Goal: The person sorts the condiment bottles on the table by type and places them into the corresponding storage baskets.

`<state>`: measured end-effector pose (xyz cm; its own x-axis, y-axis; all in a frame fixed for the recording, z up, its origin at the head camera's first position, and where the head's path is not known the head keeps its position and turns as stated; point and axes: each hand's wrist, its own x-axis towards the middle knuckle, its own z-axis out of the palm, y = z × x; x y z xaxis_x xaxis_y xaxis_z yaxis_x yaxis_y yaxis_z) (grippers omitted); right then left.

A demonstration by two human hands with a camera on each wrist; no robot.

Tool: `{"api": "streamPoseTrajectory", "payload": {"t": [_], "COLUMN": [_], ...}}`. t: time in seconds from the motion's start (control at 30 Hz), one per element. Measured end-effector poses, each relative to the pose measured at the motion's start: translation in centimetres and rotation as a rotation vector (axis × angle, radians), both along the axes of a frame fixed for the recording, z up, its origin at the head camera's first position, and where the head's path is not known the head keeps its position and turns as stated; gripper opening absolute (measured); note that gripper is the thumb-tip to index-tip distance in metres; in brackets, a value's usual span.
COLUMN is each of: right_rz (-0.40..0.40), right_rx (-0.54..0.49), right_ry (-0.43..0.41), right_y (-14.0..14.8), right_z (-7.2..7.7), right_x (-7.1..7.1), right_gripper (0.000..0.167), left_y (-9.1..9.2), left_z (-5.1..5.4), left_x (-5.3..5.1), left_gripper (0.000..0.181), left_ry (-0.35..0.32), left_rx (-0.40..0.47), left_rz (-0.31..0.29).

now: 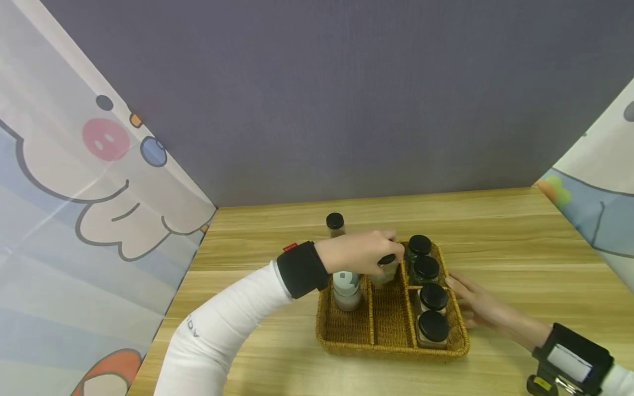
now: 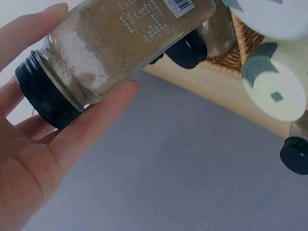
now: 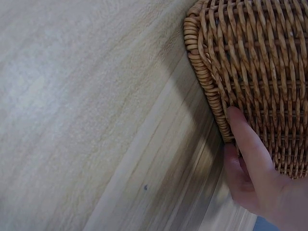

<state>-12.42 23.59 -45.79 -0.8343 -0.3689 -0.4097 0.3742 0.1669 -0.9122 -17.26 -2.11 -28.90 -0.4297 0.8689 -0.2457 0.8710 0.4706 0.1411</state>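
My left hand point(image 1: 364, 252) grips a clear spice jar point(image 2: 110, 48) of brownish powder near its black lid. In the head view that jar is over the middle compartment of a woven basket point(image 1: 393, 348); whether it touches the bottom I cannot tell. The left wrist view shows thumb and fingers on either side of the jar, with a printed label and barcode on the glass. My right hand point(image 1: 477, 305) rests against the basket's right outer side. In the right wrist view its fingertips touch the wicker wall point(image 3: 269, 72).
Several black-lidded jars point(image 1: 433, 297) fill the basket's right compartments. A pale-lidded container point(image 1: 346, 289) stands in the left one. Behind my left wrist is another black-lidded jar point(image 1: 335, 223). A grey panel point(image 1: 346, 110) borders the back of the wooden table point(image 1: 247, 242).
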Motion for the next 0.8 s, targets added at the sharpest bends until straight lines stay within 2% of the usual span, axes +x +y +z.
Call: {"api": "streamPoseTrajectory", "payload": {"t": [0.13,0.47,0.8], "right_rz": [0.008,0.013,-0.001], "right_rx": [-0.008,-0.022,-0.029], "right_ry": [0.001,0.007,0.002], "right_y": [0.1,0.2,0.1], "right_z": [0.0,-0.1,0.0], "right_x": [0.0,0.1,0.1], "right_gripper": [0.070,0.069,0.069], "left_y": [0.4,1.1,1.5], "left_z": [-0.5,-2.1,-3.6], "left_x": [0.1,0.1,0.3], "left_gripper": [0.031,0.032,0.033], "left_ry": [-0.017,0.025,0.032], "left_rx": [-0.024,-0.073,-0.091], "left_rz": [0.005,-0.046,-0.110]}}
